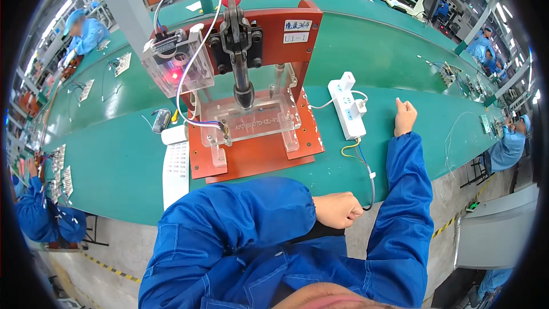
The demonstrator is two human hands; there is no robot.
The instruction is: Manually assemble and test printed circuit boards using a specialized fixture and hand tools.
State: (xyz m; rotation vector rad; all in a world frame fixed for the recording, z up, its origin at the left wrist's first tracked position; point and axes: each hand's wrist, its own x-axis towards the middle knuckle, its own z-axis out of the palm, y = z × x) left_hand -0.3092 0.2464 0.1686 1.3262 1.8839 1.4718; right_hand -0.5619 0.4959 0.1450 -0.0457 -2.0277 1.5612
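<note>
My left hand [338, 210] is closed in a loose fist by the table's near edge, its forearm folded across my front. A grey cable [373, 186] runs down to its fingertips; whether the fingers grip it or it passes behind, I cannot tell. Further right, my right hand [405, 118] rests closed on the green table, nothing showing in it, beside a white power strip [347, 109] with plugs in it. Left of both hands stands a red press fixture [257, 163] with a metal toggle clamp [243, 88] and a clear plastic plate [251, 123].
A clear box [174, 66] with a glowing red light hangs at the fixture's left, a white cable looping over it. A printed paper sheet [176, 171] and a dark small device [162, 121] lie left. Circuit boards [452, 74] and other people in blue surround the benches.
</note>
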